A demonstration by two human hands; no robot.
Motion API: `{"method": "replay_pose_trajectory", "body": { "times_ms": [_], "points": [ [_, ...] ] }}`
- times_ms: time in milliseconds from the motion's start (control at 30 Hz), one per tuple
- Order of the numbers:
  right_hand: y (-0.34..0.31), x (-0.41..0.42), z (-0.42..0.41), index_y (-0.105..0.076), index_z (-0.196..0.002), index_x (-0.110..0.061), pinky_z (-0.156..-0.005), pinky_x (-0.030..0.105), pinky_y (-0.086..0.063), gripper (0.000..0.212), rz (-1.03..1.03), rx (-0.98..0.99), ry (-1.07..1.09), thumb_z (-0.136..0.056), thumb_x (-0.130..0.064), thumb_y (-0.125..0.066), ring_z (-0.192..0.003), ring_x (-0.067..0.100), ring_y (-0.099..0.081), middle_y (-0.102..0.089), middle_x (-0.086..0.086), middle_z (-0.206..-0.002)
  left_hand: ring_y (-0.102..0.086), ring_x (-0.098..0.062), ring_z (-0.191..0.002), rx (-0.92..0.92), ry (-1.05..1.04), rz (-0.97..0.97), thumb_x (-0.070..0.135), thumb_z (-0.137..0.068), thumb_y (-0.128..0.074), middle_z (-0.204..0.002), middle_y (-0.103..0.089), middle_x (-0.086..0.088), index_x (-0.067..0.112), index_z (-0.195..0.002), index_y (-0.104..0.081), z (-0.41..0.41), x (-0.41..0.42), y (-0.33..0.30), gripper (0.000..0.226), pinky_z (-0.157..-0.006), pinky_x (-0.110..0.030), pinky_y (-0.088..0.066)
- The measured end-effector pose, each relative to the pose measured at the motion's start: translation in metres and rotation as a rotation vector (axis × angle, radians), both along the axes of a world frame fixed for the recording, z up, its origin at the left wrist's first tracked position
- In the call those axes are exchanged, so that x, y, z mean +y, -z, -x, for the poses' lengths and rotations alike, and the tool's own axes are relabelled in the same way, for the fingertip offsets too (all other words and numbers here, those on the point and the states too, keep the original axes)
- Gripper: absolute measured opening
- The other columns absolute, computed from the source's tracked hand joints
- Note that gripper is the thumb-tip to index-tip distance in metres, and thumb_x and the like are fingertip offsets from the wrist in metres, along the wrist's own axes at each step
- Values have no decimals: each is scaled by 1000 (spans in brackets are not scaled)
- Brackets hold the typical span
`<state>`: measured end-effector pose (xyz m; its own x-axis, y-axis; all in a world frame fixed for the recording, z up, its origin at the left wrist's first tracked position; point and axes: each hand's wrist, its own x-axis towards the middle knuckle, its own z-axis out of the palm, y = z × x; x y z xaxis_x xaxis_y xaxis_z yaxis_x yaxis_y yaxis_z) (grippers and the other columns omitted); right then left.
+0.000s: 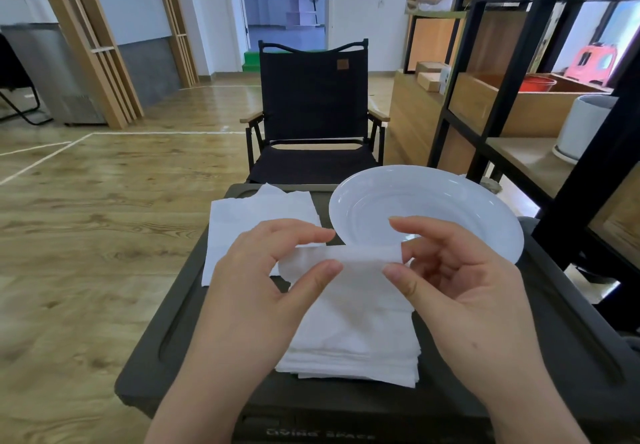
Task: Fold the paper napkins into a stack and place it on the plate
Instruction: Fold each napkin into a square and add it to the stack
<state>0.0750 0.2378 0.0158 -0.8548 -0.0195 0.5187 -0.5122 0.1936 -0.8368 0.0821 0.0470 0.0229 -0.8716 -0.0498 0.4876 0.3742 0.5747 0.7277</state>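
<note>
A dark olive plastic box-top table (214, 312) fills the lower centre of the frame, with a black folding fabric chair (313, 111) standing beyond it at upper centre and a black metal shelving unit with wooden boards (512, 72) running down the right edge. On the table's far right sits a round white shallow plate (485, 201), bare inside. At the table's far left, just beside the plate, lie unfolded white paper napkins (242, 221), loosely overlapped and hanging slightly past the table's left edge. Below centre rests a neat stack of folded white napkins (353, 339), several layers showing at its near edge. Above that stack, the left hand (256, 284) and right hand (460, 291) each pinch one end of a single white napkin (341, 256) between thumb and forefinger, so both grips are closed on the paper, which is stretched between them as a doubled-over band with the rest draping toward the stack. The step in hand looks like folding this sheet, partway through the task. The next move probably calls for aligning the edges, pressing the crease flat, then laying it squarely on the stack without skewing the layers beneath.
</note>
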Motion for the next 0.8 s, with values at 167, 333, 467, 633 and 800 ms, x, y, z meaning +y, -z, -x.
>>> {"method": "replay_pose_trajectory", "body": {
  "times_ms": [167,333,467,633,800],
  "points": [
    [-2,1,-1,-69,-103,-48,-63,23,-53,43,-17,36,-5,-74,-18,-76,-69,16,-59,-68,-7,-81,-53,6,-111,5,3,14,63,-77,-53,-112,-60,38,52,-99,-67,3,0,2,29,-64,-10,-45],
    [-5,4,-2,-61,-109,-56,-64,22,-51,45,-101,22,77,-69,-41,-75,-91,7,-58,-62,-20,-99,-56,14,-75,65,-6,-50,57,-80,-67,-95,-67,36,47,-87,-67,-2,0,-3,12,-55,-2,-38],
    [-7,6,-5,-61,-108,-58,-82,22,-46,45,-207,-99,38,-64,-63,-69,-110,-6,-52,-57,-27,-115,-64,1,-94,198,28,42,49,-84,-63,-95,-69,30,43,-90,-67,-11,0,-15,9,-63,-4,-43],
    [-3,3,-4,-78,-91,-34,-68,25,-60,32,259,-330,-92,-64,-48,-70,-88,12,-75,-79,-8,-93,-70,0,-82,-177,173,-350,60,-72,-73,-89,-76,15,40,-101,-69,-8,-2,-12,35,-71,-19,-53],
    [7,3,2,-77,-88,-20,-79,46,-58,23,33,-617,45,-92,-35,-60,-88,30,-70,-77,7,-90,-53,1,-42,-452,-96,-384,35,-91,-63,-47,-60,12,33,-59,-72,2,-2,0,33,-57,-23,-42]
  ]
}}
